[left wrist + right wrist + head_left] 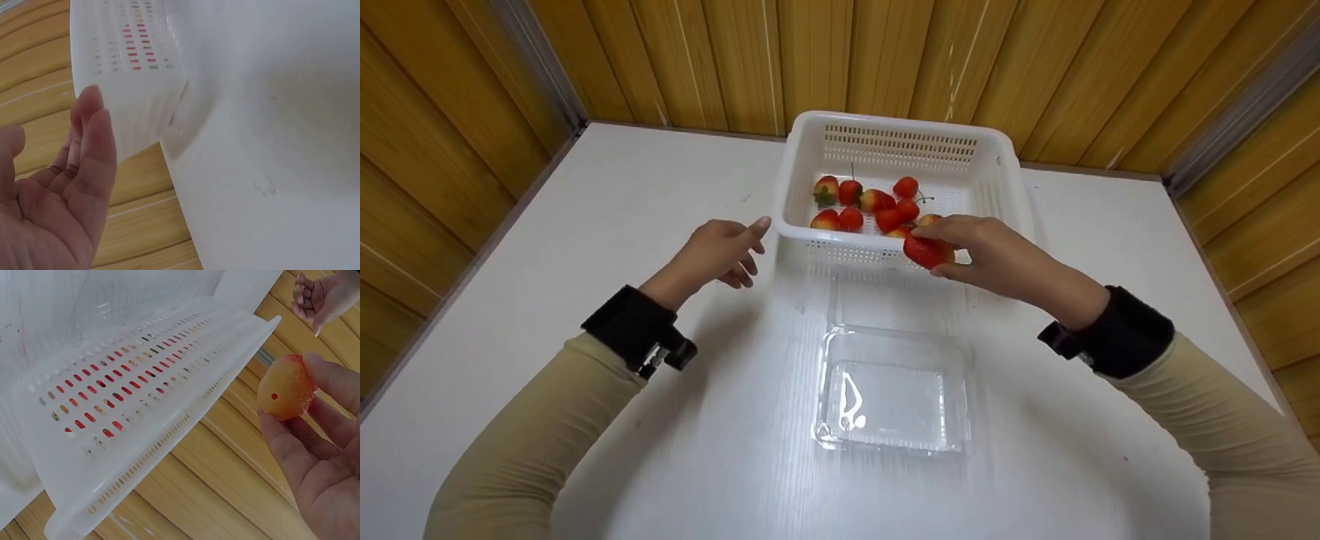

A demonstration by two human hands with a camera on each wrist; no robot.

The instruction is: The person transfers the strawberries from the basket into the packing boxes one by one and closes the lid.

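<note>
A white perforated basket [1003,191] stands at the back of the white table [585,247] with several red strawberries [851,219] in it. My right hand [988,253] pinches one strawberry [928,250] just over the basket's near rim; in the right wrist view that strawberry [286,387] sits between thumb and fingers beside the basket [129,422]. My left hand [720,251] hovers with relaxed fingers at the basket's near left corner, holding nothing; the left wrist view shows its fingers [93,146] close to the basket wall [132,73]. An open clear plastic clamshell box [891,390] lies in front of me.
Wooden slat walls [450,112] close the table in at the back and both sides. The clamshell's clear lid [896,296] lies flat between the box and the basket.
</note>
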